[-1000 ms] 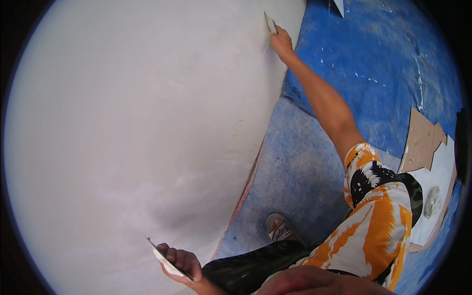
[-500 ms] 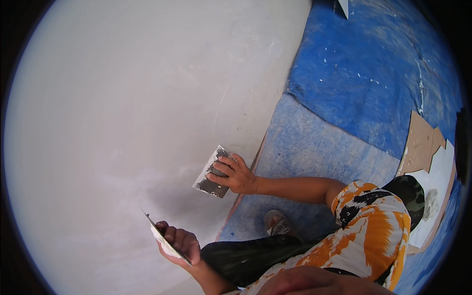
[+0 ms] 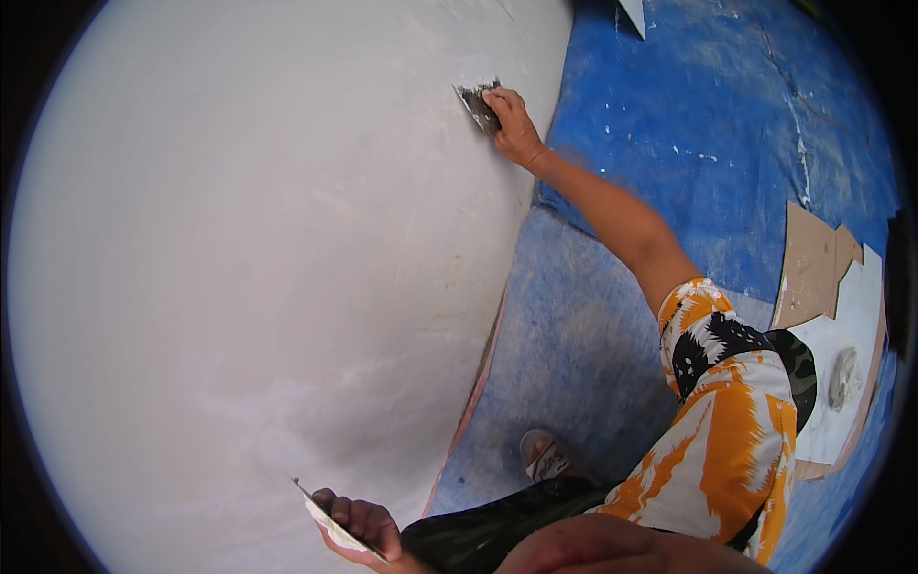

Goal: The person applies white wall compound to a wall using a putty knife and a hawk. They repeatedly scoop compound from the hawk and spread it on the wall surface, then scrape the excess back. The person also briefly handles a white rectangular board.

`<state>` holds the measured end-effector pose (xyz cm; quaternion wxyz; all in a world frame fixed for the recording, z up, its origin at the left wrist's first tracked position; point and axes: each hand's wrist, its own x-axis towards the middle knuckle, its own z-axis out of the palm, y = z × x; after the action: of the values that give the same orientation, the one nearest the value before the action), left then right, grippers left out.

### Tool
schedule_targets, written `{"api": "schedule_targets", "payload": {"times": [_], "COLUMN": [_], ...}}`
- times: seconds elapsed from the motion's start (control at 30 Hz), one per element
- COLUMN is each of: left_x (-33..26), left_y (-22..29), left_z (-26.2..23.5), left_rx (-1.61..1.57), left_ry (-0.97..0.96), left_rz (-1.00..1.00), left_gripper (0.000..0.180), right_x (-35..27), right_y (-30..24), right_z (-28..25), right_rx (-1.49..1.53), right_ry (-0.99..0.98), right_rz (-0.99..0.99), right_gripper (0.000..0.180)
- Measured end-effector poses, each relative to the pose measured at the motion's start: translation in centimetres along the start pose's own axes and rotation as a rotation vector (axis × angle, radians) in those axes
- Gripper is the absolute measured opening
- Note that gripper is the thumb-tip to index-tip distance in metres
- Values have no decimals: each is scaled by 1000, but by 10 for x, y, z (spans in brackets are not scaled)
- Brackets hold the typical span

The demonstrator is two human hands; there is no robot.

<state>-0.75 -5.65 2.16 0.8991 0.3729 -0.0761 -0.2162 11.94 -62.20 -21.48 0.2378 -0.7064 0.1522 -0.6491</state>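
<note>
My right arm reaches out toward the far end of a pale wall (image 3: 287, 239). In my right hand (image 3: 517, 129) is a flat, wide putty scraper (image 3: 480, 107), dark with white putty smears, its blade against the wall close to the wall's foot. Low in the view, my left hand (image 3: 363, 524) grips a second thin putty scraper (image 3: 335, 526), seen nearly edge-on. White putty lies along that blade's face, which stands apart from the wall as far as I can see. Damp-looking, cloudy patches show on the wall's lower part.
Blue sheeting (image 3: 688, 201) covers the floor right of the wall. Torn brown cardboard (image 3: 806, 268) and a white board (image 3: 822, 430) bearing a greyish lump (image 3: 845, 379) lie at the far right. A white corner piece (image 3: 634, 14) juts in at the top. My sandalled foot (image 3: 547, 456) is near the wall.
My right hand has swept its scraper far up the view along the wall, the arm now stretched out. My left hand has sunk slightly lower, still holding its scraper.
</note>
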Motion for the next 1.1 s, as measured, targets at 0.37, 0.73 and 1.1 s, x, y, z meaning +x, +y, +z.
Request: {"api": "schedule_targets", "payload": {"times": [0.37,0.73,1.1], "left_x": [3,6,2], "left_y": [9,4,5], "left_z": [-34,-22,-30], "left_rx": [-86,-121,-160], "left_ry": [-58,-108,-164], "left_rz": [51,29,22], "left_gripper": [27,28,26], "right_x": [67,-145,-149], "right_y": [24,-347,-253], "right_z": [-13,19,5], "right_rx": [53,273,383], "right_ry": [-122,-221,-151], "right_rz": [586,75,1086], "right_gripper": [44,67,56]}}
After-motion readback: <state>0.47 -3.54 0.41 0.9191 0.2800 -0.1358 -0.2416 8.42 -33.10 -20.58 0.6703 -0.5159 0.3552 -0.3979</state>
